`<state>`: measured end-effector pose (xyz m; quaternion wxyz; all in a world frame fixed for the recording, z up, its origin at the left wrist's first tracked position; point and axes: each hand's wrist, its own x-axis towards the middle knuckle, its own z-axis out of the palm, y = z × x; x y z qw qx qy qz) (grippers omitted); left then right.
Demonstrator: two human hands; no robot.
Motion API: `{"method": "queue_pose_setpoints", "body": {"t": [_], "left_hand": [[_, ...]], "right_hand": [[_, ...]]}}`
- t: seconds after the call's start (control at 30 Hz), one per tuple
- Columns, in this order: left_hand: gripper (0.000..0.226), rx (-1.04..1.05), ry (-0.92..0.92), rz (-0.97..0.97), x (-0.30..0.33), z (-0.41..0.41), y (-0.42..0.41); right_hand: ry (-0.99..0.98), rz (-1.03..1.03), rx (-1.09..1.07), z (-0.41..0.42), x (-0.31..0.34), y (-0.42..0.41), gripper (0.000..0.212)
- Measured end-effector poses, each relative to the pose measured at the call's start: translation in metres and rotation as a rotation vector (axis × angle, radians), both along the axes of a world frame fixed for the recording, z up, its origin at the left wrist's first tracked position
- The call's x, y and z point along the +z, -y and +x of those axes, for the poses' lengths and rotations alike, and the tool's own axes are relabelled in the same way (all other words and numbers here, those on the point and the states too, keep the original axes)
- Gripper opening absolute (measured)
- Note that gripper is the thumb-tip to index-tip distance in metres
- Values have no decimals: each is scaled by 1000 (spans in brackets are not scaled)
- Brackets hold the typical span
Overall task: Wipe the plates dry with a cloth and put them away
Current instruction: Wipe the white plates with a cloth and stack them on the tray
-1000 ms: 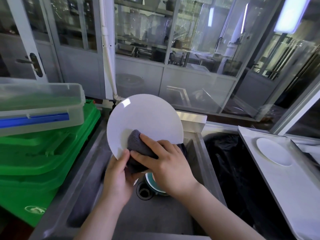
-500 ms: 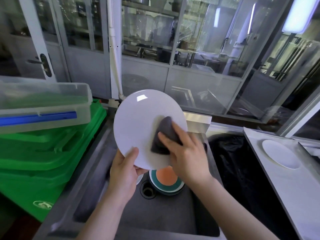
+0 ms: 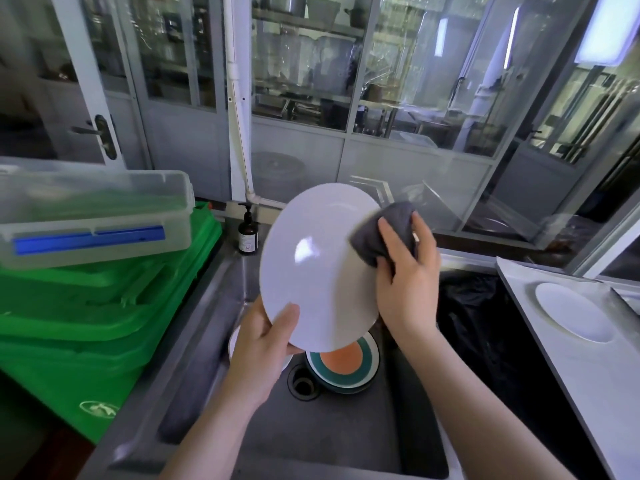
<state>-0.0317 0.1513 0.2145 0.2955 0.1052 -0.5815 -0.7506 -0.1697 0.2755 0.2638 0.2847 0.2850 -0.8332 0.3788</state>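
Note:
Over the steel sink (image 3: 207, 327) I hold a white plate (image 3: 311, 271) upright and tilted. My left hand (image 3: 263, 344) grips its lower edge, thumb on the face. My right hand (image 3: 405, 282) holds a grey cloth (image 3: 384, 233) bunched against the plate's upper right rim. In the sink bottom lies an orange plate with a teal ring (image 3: 343, 365) beside the drain (image 3: 303, 384). The edge of another white plate (image 3: 232, 341) shows behind my left hand. A further white plate (image 3: 575, 313) lies on the white counter (image 3: 588, 393) at right.
Green bins (image 3: 86, 323) are stacked at left with a clear lidded box (image 3: 93, 216) on top. A brown pump bottle (image 3: 248, 233) stands at the sink's back corner. A black bag (image 3: 478, 313) fills the gap between sink and counter. Glass partitions stand behind.
The cloth in my right hand has swept from the plate's lower middle up to its upper right rim. The plate has risen and turned somewhat, uncovering the orange plate in the sink.

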Motion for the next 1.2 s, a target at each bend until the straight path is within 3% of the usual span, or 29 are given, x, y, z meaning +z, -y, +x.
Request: {"method": "queue_pose_setpoints", "body": {"t": [0.23,0.47,0.57,0.63,0.77,0.87,0.93,1.0,1.07,1.1,1.2], "left_hand": [[24,73,170,-421,20,-10,9],[51,174,150,-1080,33,-20,22],[53,252,65,-1324,44,-21,28],[55,231,39,-1411,50,-22,33],[70,258,64,-1491,48,-26,54],[67,194,-21,-1147,46,-31,64],[74,121,-57,-816,43,-33,64],[75,40,-23,-254,36,-33,69],[53,-232,-34,336,33,-32,71],[41,-342,-23,508,33,-31,70],[52,-395,-27,647,33,-31,65]], "right_hand": [[186,-269,66,0,17,14,54],[730,-844,415,10,32,23,82],[983,-908,559,11,41,17,94],[1109,-923,612,10,42,11,84],[1168,-986,564,12,41,2,29],[1159,-1067,517,13,37,2,16],[1146,-1109,527,14,34,2,28],[1161,-1166,562,15,33,0,42],[1185,-1183,585,15,32,-2,56],[1188,-1177,592,17,32,-2,60],[1169,-1178,622,22,31,-2,59]]}}
